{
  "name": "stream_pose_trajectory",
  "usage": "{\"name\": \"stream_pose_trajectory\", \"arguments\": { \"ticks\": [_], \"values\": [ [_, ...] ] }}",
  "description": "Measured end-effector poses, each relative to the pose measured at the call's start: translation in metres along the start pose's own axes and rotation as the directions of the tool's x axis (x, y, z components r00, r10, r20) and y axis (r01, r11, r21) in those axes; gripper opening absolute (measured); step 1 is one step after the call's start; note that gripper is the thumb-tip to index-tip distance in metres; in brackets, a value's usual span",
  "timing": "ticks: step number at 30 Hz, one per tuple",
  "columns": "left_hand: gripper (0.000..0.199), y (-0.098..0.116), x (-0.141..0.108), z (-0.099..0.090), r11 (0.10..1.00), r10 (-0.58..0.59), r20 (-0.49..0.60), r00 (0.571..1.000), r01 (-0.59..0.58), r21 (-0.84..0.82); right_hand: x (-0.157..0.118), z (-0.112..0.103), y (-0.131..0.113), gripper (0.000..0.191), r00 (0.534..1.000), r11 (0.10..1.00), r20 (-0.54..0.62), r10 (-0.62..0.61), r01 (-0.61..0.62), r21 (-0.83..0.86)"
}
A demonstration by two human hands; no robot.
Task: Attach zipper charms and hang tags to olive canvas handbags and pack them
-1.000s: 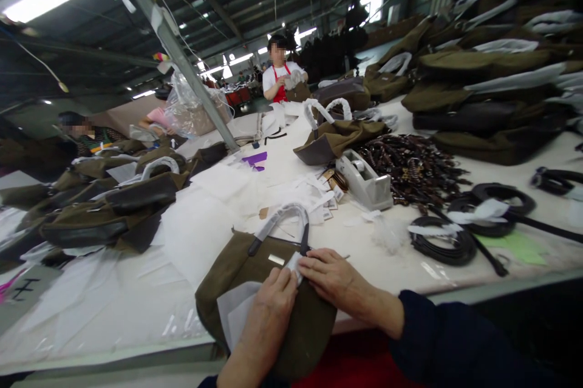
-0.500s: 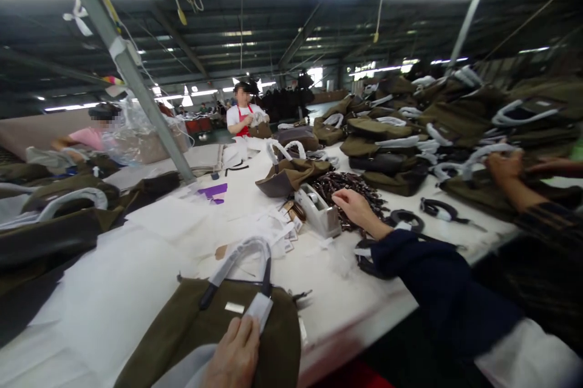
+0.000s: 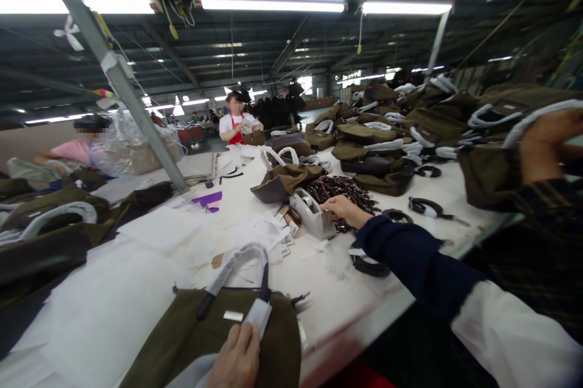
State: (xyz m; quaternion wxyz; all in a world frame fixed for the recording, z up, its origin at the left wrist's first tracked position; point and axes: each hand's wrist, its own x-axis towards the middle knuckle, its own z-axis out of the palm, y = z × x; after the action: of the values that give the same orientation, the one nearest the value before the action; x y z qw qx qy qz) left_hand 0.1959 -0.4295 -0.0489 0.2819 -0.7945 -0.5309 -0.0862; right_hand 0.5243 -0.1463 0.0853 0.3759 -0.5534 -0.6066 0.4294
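My left hand (image 3: 237, 357) is at the bottom edge, pinching a white tag (image 3: 258, 317) against an olive canvas bag (image 3: 200, 339) with wrapped, dark-ended handles (image 3: 232, 269). My right hand (image 3: 342, 209) reaches across the white table (image 3: 328, 279), fingers extended and empty. Its fingertips are at a grey tape dispenser (image 3: 307, 215), and I cannot tell whether they touch it. A heap of dark brown buckles (image 3: 346, 194) lies just behind that hand. Coiled black straps (image 3: 370, 265) lie below my right wrist.
A co-worker's hand (image 3: 542, 139) grips a wrapped bag handle at the right, beside stacked olive bags (image 3: 378, 148). A person in a red apron (image 3: 235, 130) stands at the far end. White tissue, paper tags and a steel pole (image 3: 113, 72) are nearby.
My right hand has left the bag and stretched out to the tape dispenser. The view has swung up and left. A co-worker's hand has come in at the right.
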Motion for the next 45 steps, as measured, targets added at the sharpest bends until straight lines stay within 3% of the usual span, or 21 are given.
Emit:
{"name": "stream_pose_trajectory", "arguments": {
  "ticks": [4,8,12,15,21,24,27,30,32,34,36,38,45],
  "values": [
    [0.043,-0.004,-0.003,0.006,1.0,0.025,-0.013,1.0,-0.025,0.016,-0.005,-0.002,-0.001,0.028,0.998,0.996,-0.035,-0.047,0.049,0.072],
    [0.037,-0.016,-0.007,0.015,0.987,0.157,-0.011,0.988,-0.157,0.021,-0.02,-0.013,0.008,0.032,0.995,0.984,-0.053,-0.083,0.091,0.151],
    [0.038,-0.024,-0.011,0.02,0.982,0.189,-0.012,0.982,-0.189,0.006,-0.039,-0.016,0.029,0.039,1.0,0.971,-0.014,-0.019,0.022,0.237],
    [0.041,-0.02,-0.01,0.012,0.98,0.194,-0.007,0.981,-0.194,-0.045,-0.045,-0.007,0.042,0.039,1.0,0.954,0.005,0.026,-0.027,0.298],
    [0.048,0.007,0.004,-0.023,0.997,-0.043,0.135,0.99,0.051,-0.061,-0.039,0.008,0.047,0.032,0.993,0.929,-0.019,0.114,-0.1,0.355],
    [0.047,0.012,0.013,-0.034,0.994,-0.058,0.188,0.98,0.074,-0.078,-0.046,0.015,0.04,0.03,0.988,0.921,0.027,0.155,-0.155,0.357],
    [0.041,0.012,0.02,-0.045,0.992,-0.06,0.198,0.978,0.081,-0.096,-0.071,0.033,0.02,0.03,0.98,0.911,0.131,0.148,-0.187,0.368],
    [0.036,0.012,0.027,-0.057,0.985,-0.077,0.244,0.967,0.111,-0.13,-0.109,0.07,-0.01,0.029,0.941,0.906,0.333,0.055,-0.188,0.38],
    [0.034,0.012,0.03,-0.062,0.979,-0.093,0.282,0.955,0.138,-0.147,-0.134,0.103,-0.027,0.024,0.844,0.921,0.537,-0.007,-0.203,0.332],
    [0.031,0.013,0.032,-0.064,0.978,-0.097,0.286,0.953,0.145,-0.149,-0.152,0.135,-0.035,0.019,0.756,0.941,0.654,0.027,-0.24,0.239],
    [0.029,0.015,0.033,-0.064,0.98,-0.093,0.268,0.959,0.135,-0.145,-0.162,0.159,-0.034,0.017,0.727,0.961,0.679,0.106,-0.25,0.119],
    [0.028,0.015,0.032,-0.063,0.98,-0.087,0.258,0.962,0.129,-0.149,-0.165,0.173,-0.028,0.017,0.728,0.97,0.664,0.17,-0.243,0.018],
    [0.029,0.013,0.035,-0.075,0.963,-0.106,0.327,0.939,0.179,-0.2,-0.16,0.181,-0.023,0.024,0.716,0.955,0.633,0.295,-0.234,-0.18]
  ]
}}
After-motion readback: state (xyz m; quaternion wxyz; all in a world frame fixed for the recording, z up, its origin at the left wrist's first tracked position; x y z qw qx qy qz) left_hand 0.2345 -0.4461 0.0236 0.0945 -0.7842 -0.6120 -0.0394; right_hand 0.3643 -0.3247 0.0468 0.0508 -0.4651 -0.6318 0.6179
